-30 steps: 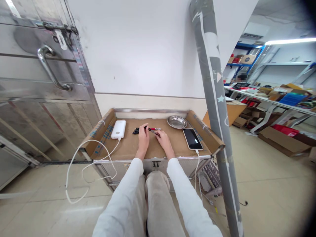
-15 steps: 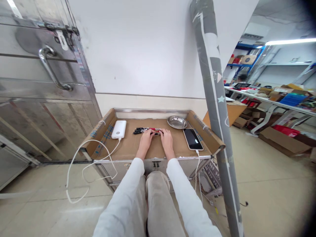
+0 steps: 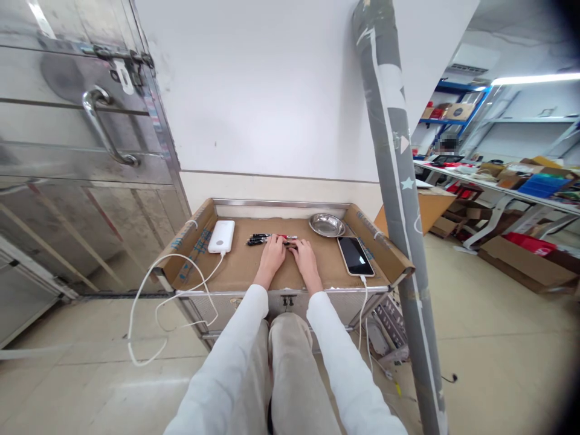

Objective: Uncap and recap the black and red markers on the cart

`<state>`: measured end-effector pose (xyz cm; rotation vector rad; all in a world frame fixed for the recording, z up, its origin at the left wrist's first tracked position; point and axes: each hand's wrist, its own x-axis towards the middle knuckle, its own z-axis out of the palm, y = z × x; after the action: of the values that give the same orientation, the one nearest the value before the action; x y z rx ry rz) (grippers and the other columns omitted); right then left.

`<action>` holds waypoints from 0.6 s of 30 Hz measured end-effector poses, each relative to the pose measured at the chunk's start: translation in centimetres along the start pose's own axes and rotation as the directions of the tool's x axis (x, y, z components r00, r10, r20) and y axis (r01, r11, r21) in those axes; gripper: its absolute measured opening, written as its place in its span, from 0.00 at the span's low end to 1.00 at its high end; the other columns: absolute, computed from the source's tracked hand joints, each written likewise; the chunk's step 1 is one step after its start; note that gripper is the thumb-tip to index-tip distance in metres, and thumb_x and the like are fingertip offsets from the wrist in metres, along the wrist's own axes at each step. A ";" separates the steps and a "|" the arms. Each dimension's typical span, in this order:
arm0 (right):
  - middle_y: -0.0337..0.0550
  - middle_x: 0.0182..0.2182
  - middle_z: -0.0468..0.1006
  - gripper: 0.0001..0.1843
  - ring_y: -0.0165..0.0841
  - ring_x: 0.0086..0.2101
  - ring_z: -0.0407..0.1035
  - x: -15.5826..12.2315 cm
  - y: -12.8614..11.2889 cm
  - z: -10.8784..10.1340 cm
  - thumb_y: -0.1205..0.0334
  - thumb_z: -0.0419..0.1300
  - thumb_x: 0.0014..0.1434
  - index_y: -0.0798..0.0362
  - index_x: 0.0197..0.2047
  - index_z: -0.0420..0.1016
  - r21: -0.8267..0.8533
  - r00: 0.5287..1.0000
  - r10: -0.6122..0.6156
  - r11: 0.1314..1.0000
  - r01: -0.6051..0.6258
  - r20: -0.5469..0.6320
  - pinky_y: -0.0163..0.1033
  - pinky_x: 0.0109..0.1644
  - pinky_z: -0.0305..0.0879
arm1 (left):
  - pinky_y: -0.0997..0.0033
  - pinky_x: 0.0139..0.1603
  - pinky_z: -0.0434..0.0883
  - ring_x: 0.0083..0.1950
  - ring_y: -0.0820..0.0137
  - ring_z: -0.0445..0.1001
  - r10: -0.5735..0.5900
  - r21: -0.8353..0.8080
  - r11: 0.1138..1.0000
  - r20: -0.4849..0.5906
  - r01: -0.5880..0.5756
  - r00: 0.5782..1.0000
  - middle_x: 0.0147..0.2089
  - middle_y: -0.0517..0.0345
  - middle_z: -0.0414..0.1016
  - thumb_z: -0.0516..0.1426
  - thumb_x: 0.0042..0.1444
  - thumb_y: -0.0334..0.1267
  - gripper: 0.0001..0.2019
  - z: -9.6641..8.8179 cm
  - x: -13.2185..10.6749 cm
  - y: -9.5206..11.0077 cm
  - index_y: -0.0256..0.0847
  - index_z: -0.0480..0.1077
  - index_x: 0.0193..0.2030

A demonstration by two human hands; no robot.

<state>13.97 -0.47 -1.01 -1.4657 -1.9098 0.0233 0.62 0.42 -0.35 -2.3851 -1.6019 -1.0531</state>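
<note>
Pens: far middle of surface, between power bank and dish, none lifted. Left hand and right hand now side by side on right ends, closer than a second ago. Grip: fingers curled over pens, hold hidden, cannot tell.

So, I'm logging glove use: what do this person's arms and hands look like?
The left sleeve and right sleeve are long, plain white, reaching the wrist. The left hand and right hand are bare: no gloves, no watch or ring showing.

Bright, sharp, edges warped and vignetted
</note>
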 end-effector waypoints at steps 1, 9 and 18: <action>0.48 0.41 0.74 0.11 0.38 0.43 0.65 0.0 0.1 0.0 0.67 0.54 0.62 0.53 0.44 0.74 -0.014 1.000 0.010 1.000 -0.010 -0.005 0.42 0.49 0.62 | 0.59 0.54 0.65 0.49 0.62 0.67 0.017 -0.018 1.000 0.010 -0.017 1.000 0.44 0.48 0.69 0.49 0.59 0.27 0.07 0.0 0.0 0.0 0.38 0.66 0.42; 0.48 0.39 0.72 0.10 0.38 0.42 0.65 0.6 0.4 0.6 0.67 0.51 0.63 0.53 0.40 0.73 -0.064 1.000 0.011 0.998 -0.011 -0.001 0.41 0.48 0.62 | 0.59 0.53 0.66 0.49 0.64 0.68 -0.045 -0.052 0.998 0.055 0.048 0.997 0.43 0.50 0.68 0.51 0.60 0.29 0.04 0.6 0.4 -0.5 0.39 0.65 0.39; 0.49 0.39 0.70 0.10 0.38 0.41 0.64 0.3 -0.5 0.1 0.70 0.47 0.61 0.55 0.40 0.69 -0.136 0.997 0.056 0.989 -0.062 -0.048 0.41 0.47 0.60 | 0.62 0.49 0.67 0.44 0.64 0.70 -0.081 0.061 0.995 -0.015 0.082 0.997 0.39 0.49 0.70 0.48 0.63 0.35 0.07 0.5 0.0 -0.2 0.38 0.65 0.37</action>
<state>13.46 -0.39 -0.74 -1.6007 -1.8630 -0.1139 0.67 0.73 -0.75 -2.2878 -1.7149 -1.0143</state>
